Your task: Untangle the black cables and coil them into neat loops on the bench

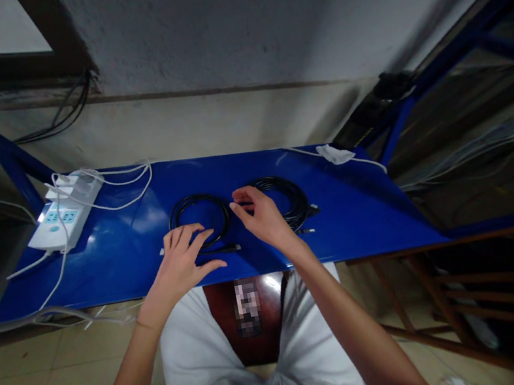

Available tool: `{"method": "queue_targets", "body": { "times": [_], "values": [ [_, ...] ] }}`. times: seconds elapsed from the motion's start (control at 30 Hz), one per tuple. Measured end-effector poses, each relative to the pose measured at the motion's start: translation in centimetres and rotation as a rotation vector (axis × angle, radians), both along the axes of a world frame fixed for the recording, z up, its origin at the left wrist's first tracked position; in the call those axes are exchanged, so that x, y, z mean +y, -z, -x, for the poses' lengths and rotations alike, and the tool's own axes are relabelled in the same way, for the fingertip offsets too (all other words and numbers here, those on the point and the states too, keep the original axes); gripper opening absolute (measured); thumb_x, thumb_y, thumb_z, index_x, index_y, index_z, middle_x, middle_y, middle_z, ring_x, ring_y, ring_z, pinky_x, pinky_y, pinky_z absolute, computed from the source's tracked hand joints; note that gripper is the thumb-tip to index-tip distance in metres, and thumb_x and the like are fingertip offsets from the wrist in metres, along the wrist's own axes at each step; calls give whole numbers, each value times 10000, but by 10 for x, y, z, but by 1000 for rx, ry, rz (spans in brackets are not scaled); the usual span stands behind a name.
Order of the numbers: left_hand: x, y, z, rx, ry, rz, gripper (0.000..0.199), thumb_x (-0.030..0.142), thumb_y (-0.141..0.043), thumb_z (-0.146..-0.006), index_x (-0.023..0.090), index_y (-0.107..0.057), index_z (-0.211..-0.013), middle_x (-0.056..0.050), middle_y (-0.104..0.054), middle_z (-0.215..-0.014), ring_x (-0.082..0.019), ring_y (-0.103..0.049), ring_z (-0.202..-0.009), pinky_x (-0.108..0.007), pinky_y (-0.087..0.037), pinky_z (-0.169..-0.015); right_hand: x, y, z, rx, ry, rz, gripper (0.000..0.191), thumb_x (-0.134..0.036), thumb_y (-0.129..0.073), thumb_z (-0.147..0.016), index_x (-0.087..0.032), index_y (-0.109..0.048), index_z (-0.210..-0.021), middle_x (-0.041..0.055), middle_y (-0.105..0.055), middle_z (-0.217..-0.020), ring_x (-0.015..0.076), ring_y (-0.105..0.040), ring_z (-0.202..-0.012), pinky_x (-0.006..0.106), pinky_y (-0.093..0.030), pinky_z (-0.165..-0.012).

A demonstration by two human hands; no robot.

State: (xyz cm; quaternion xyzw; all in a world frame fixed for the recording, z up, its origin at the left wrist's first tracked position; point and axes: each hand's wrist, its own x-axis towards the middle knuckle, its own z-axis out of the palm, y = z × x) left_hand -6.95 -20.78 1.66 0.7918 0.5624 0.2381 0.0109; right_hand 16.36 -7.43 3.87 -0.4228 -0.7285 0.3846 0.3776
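Observation:
Two coiled black cables lie side by side on the blue tabletop [366,220]. The left cable coil [226,214] is thin, with a connector [232,248] at its near side. My left hand [183,253] is over that coil's near left part, fingers spread and thumb apart; whether it touches the cable I cannot tell. The right cable coil [295,196] is thicker, with plug ends at its near right. My right hand [261,214] is between the coils, over the left part of the thicker one, its fingers curved and parted from the thumb. Nothing shows in either hand.
A white power strip [56,224] with plugs and white cords stands at the table's left end. A small white item [336,154] on a cord lies at the back right. Blue frame posts [18,175] rise at both sides, and a wall [224,118] stands behind.

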Motion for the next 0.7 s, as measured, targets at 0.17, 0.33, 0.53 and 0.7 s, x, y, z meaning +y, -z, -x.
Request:
{"method": "queue_targets", "body": {
  "times": [0.17,0.33,0.53,0.7],
  "values": [
    [-34,6,22,-220,-391,-157,435,480,-745,-1080,263,-667,-1449,-146,-690,-1382,-353,-649,-1285,-554,-499,-1131,33,-9,29,-231,-183,-257,311,-223,-697,-1076,-182,-711,-1384,156,-724,-1358,298,-730,-1231,488,-590,-1157],
    [-48,21,39,-376,-436,3,372,454,-645,-1127,251,-731,-1426,-113,-676,-1279,-251,-711,-1010,-456,-640,-983,62,5,78,-498,-335,-299,555,-319,-796,-1065,-140,-641,-1567,219,-655,-1478,351,-672,-1342,521,-529,-1204],
    [-49,17,48,-415,-418,16,278,435,-678,-1108,245,-833,-1238,-93,-735,-1221,-266,-749,-1113,-461,-647,-1043,73,23,100,-435,-421,-274,234,-167,-747,-1074,-166,-797,-1303,132,-773,-1303,278,-721,-1229,430,-520,-1152],
    [-53,16,66,-456,-399,137,334,488,-652,-1111,251,-850,-1237,-94,-771,-1272,-280,-758,-1179,-460,-628,-1092,76,29,91,-192,-377,-162,155,-140,-783,-1032,-180,-827,-1175,85,-822,-1195,242,-771,-1081,357,-572,-982]
  ]
}}
